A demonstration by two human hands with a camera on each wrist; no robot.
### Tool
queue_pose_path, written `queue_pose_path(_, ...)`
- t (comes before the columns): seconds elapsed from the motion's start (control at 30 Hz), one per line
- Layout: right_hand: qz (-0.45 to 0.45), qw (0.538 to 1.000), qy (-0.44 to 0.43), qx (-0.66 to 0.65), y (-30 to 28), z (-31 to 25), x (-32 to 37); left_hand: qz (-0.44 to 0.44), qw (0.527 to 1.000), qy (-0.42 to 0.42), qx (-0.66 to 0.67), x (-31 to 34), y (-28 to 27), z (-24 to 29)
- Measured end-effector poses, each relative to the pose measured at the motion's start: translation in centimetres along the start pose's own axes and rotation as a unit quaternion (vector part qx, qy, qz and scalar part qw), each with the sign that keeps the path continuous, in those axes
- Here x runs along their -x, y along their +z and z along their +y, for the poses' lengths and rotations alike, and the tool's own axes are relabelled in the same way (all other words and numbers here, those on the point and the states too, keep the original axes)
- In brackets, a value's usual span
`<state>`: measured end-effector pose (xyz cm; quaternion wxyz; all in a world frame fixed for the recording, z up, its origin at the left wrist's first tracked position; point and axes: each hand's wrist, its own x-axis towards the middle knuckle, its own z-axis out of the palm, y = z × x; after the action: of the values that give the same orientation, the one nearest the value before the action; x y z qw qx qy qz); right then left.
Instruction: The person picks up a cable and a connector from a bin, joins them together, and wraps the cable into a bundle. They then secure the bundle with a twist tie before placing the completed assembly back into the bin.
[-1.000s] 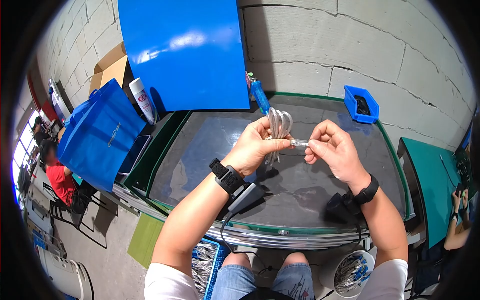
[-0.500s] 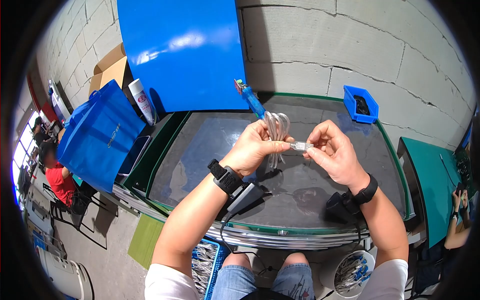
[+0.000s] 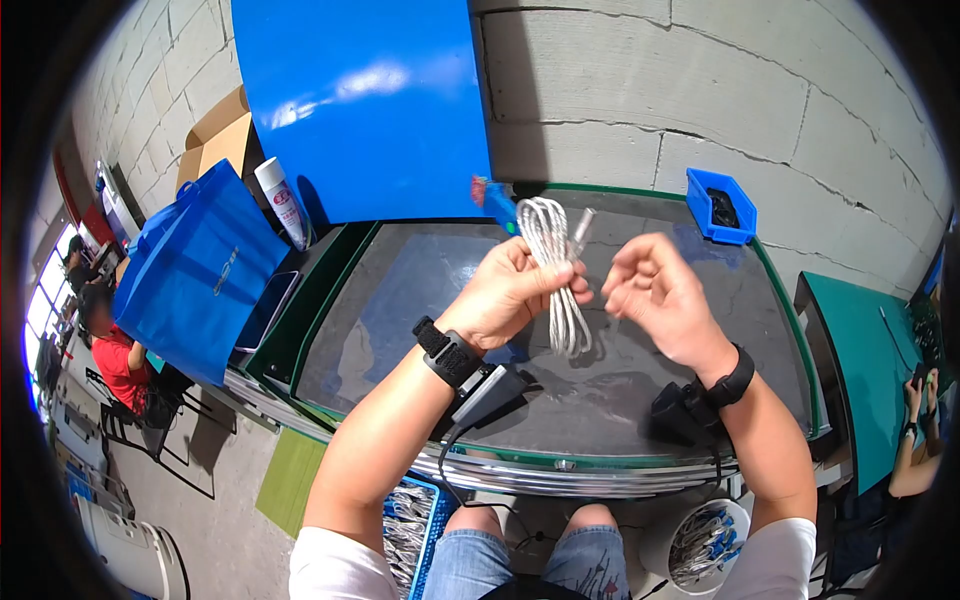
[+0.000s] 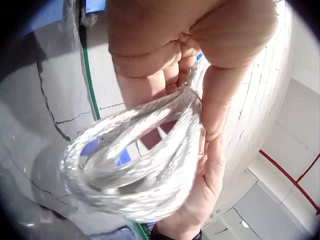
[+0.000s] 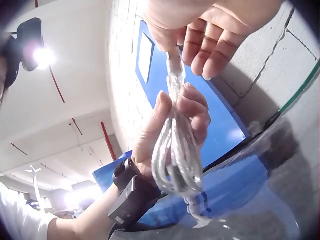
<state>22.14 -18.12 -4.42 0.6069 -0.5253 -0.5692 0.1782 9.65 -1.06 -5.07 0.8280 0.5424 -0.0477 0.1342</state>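
Note:
My left hand (image 3: pixel 515 290) grips a coiled bundle of silvery braided cable (image 3: pixel 545 235), thumb across its middle. Loops stick out above and below the fingers. A clear-sleeved plug (image 3: pixel 582 228) on one cable end points up beside the loops. Beyond the left fingertips juts a translucent blue connector (image 3: pixel 497 205) with a reddish tip, slightly blurred. My right hand (image 3: pixel 660 300) hovers just right of the bundle in the head view, fingers loosely curled with nothing between them. In the right wrist view, the plug (image 5: pixel 175 70) reaches up to the right thumb and fingers.
A dark mat (image 3: pixel 400 340) covers the green-edged bench. A small blue bin (image 3: pixel 722 205) with black contents sits at the back right. A blue bag (image 3: pixel 205 265) and a spray can (image 3: pixel 284 203) stand left. Below are a blue basket (image 3: pixel 432 540) and white bucket (image 3: pixel 655 540) of cables.
The right hand has let go of the plug and drawn slightly away. The plug has swung from sideways to upright, and the left hand has turned the bundle.

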Motion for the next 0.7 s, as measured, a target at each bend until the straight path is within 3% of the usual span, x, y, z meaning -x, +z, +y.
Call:
queue_pose_path(0.1,-0.124,0.982,0.009,0.144,0.5,-0.3,0.3,0.029,0.999,0.034,0.026,-0.3,-0.6,-0.2)
queue_pose_path(0.13,-0.142,0.973,-0.032,0.181,0.8,-0.1,0.3,0.036,0.998,0.036,0.046,-0.3,-0.6,-0.3)
queue_pose_path(0.23,-0.128,0.974,-0.019,0.188,1.0,0.0,0.2,0.04,0.997,0.029,0.063,-0.4,-0.7,-0.4)
queue_pose_path(0.3,-0.116,0.971,-0.055,0.202,0.8,-0.2,0.2,-0.013,0.999,0.035,0.031,-0.3,-0.3,-0.3)
queue_pose_path(0.37,-0.076,0.99,0.008,0.115,0.7,-0.3,0.2,0.025,0.999,0.013,0.025,0.0,0.0,-0.2)
queue_pose_path(0.7,-0.05,0.997,0.022,0.053,0.7,0.2,0.3,0.027,0.999,-0.003,0.037,0.2,0.1,0.4)
